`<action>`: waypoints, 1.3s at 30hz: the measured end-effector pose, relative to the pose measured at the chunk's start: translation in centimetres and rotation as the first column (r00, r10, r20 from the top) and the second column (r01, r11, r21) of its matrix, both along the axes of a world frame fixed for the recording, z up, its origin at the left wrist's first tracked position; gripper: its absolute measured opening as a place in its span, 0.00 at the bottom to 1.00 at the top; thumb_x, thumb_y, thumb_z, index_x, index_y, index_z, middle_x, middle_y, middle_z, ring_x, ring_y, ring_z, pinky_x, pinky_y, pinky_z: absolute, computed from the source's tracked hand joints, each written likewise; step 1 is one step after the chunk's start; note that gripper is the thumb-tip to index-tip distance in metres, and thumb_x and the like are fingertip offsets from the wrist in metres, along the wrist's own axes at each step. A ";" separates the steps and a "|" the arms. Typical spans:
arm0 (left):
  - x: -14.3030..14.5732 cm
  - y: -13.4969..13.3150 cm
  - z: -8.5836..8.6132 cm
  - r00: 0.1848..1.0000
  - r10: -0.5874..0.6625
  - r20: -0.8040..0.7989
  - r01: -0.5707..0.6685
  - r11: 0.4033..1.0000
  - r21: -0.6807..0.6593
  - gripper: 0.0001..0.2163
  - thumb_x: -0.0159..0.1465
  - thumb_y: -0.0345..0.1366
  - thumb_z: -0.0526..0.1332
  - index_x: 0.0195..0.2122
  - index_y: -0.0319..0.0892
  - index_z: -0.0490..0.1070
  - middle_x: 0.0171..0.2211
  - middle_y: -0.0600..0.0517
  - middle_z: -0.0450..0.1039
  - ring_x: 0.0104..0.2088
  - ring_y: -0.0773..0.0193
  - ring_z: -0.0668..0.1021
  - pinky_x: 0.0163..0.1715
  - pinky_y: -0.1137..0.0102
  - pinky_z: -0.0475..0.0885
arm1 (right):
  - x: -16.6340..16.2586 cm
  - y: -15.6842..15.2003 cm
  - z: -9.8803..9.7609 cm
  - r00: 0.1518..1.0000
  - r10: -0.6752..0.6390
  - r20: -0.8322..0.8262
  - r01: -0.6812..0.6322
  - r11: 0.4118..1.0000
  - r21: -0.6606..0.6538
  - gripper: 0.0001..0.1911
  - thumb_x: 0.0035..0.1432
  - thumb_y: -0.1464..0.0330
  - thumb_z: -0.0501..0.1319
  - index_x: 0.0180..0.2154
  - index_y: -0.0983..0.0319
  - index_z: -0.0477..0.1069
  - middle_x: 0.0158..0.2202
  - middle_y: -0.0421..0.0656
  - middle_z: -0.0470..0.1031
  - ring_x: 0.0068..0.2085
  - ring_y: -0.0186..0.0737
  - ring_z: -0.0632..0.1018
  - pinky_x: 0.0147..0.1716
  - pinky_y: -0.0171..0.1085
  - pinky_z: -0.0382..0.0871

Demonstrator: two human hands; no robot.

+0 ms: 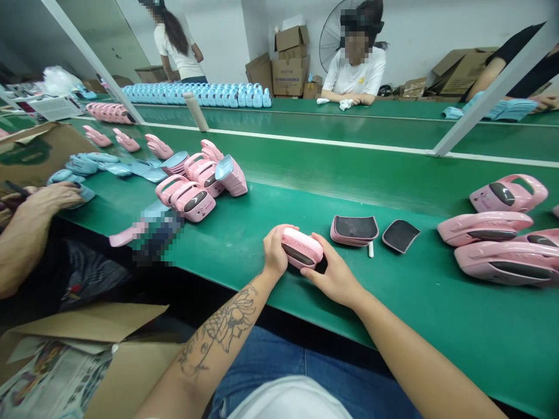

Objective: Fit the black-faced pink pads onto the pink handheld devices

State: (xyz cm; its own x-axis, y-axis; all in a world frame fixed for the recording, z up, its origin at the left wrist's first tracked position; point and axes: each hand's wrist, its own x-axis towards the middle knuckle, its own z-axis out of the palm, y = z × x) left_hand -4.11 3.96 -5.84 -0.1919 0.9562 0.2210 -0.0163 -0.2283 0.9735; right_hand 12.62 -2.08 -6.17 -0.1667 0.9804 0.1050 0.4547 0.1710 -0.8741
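Pink shell: a pink plastic casing (302,248) with a dark oval window on its near face and a row of small holes along the top, held just above the near edge of the green table (271,221)
Left hand: the left hand (275,251) grips the casing's left end, fingers curled over the top, thumb side toward the body; this seems to brace it
Right hand: the right hand (334,276) clasps the casing's right end and underside from below, fingers tucked beneath, so the window faces the wearer
Why so held: both ends pinched, likely to steady or press the two halves together
Loose parts: a small stack of pink-rimmed dark panels (353,229) and a single dark panel (400,235) lie just beyond the right hand, within easy reach; a small white stick (371,249) lies between them
Finished-looking units: pink handled casings (493,241) are grouped at the right; another pink cluster (196,183) lies to the left
Neighbour: a co-worker's hand (52,195) rests on blue parts (82,166) at far left
Far side: a seated person in white (356,73) beyond the belt; rows of blue units (196,94) stand behind; cardboard boxes (288,61) are stacked at the wall
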 end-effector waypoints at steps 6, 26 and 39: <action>-0.3 0.1 -0.2 0.995 -0.051 0.090 0.050 0.999 0.016 0.21 0.71 0.48 0.53 0.43 0.39 0.81 0.43 0.43 0.84 0.46 0.50 0.83 0.49 0.59 0.76 | 0.1 0.2 0.2 0.988 -0.057 -0.144 0.054 0.998 -0.025 0.43 0.57 0.58 0.71 0.70 0.56 0.60 0.68 0.51 0.69 0.66 0.59 0.72 0.67 0.59 0.65; -0.9 -0.6 -1.0 0.927 -0.350 -0.134 0.367 0.920 0.140 0.22 0.67 0.51 0.57 0.50 0.40 0.79 0.49 0.42 0.81 0.47 0.48 0.81 0.50 0.58 0.74 | 0.7 0.3 0.2 0.952 -0.061 -0.298 0.087 0.993 0.074 0.33 0.72 0.47 0.52 0.69 0.58 0.60 0.67 0.50 0.69 0.69 0.52 0.69 0.68 0.50 0.64; -0.2 1.0 -0.3 0.878 -0.320 0.356 0.403 0.895 -0.189 0.17 0.64 0.46 0.64 0.46 0.39 0.79 0.43 0.44 0.83 0.43 0.51 0.84 0.42 0.61 0.78 | 1.1 0.1 1.2 0.894 0.073 -0.442 -0.040 0.996 0.083 0.45 0.65 0.43 0.60 0.73 0.57 0.53 0.73 0.48 0.62 0.73 0.57 0.62 0.70 0.53 0.62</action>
State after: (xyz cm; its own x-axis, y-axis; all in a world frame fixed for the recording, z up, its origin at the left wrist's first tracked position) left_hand -4.29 4.96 -6.15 0.1601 0.9860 -0.0465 -0.3580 0.1019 0.9281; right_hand 13.74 -2.00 -4.95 -0.1416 0.9582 0.2486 0.0102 0.2525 -0.9675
